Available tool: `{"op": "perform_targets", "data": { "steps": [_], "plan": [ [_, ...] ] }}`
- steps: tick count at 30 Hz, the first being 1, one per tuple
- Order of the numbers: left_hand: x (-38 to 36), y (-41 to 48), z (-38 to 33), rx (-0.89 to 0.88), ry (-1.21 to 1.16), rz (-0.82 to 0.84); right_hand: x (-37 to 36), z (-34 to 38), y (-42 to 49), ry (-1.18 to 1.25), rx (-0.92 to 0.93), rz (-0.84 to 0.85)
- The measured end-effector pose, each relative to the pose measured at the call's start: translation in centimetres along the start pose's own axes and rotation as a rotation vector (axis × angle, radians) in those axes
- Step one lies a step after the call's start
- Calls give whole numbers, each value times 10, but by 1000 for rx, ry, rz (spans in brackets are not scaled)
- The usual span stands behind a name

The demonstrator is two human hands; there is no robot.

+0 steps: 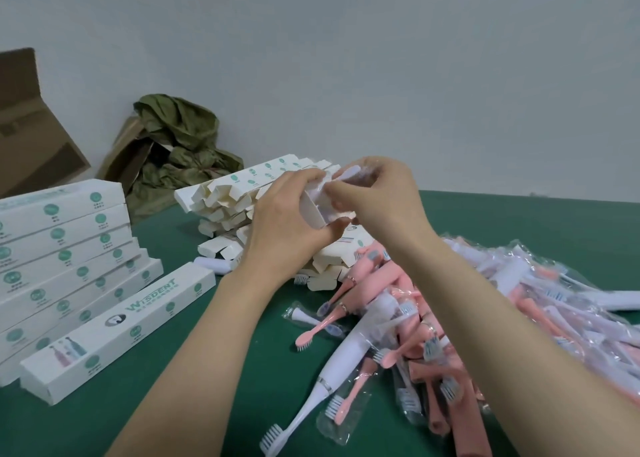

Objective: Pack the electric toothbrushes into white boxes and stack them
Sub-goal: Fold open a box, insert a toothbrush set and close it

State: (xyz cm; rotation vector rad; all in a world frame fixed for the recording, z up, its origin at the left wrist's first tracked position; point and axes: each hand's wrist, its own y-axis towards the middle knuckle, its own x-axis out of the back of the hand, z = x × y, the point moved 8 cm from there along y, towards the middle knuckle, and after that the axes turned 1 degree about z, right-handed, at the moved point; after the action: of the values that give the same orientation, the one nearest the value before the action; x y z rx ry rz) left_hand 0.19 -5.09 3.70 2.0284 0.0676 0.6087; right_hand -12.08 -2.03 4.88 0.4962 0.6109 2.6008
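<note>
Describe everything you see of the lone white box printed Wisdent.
The Wisdent box is long, slim, white cardboard, closed at the near end. Green lettering, round green icons, a dark oval logo and a toothbrush picture mark its top. It lies flat and diagonal on the green table, beside the stack of boxes; whether they touch is unclear.

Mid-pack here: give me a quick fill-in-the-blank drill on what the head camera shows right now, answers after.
1. The left hand holds an open ____ box, while the right hand pinches a bagged toothbrush at its mouth.
2. The table surface is ____.
3. The stack of closed boxes stands to the ____ of both hands.
4. The heap of bagged toothbrushes holds white ones and ____ ones.

Missing words: white; green; left; pink.
</note>
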Motion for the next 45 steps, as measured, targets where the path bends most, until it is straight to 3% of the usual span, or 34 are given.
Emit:
{"op": "perform_targets", "data": {
  "steps": [4,8,15,18,21,23,26,27,30,35,40,43,45],
  "plan": [
    [-5,-1,-1,-13,-4,14,-12,12,0,-292,88,57],
    [-3,0,5,20,34,-21,-14,12,-1,-174,93,156],
    [6,1,8,58,1,-66,0,23,-11,-111,346,-108],
    [7,2,6,49,-15,-53,-17,29,-12,-405,481,-87],
    [4,3,3,16,22,1,-45,17,-11,-737,508,168],
    [2,3,2,9,32,17,-35,18,-12,-619,498,117],
    [1,5,8,15,81,12,-4,14,-17,-345,381,-141],
    [1,5,12,22,96,8,-4,7,-15,-339,306,-109],
    [6,4,23,39,151,-22,-39,-20,-20,-488,110,257],
    [3,-1,30,64,152,2,-61,-39,-30,-591,45,249],
    [8,0,29,52,157,-15,-90,-69,-54,-976,-8,687],
    [6,-2,22,18,132,-24,-97,-71,-62,-1020,76,682],
    [5,-2,19,16,118,-16,-97,-65,-62,-915,94,702]
  ]
}}
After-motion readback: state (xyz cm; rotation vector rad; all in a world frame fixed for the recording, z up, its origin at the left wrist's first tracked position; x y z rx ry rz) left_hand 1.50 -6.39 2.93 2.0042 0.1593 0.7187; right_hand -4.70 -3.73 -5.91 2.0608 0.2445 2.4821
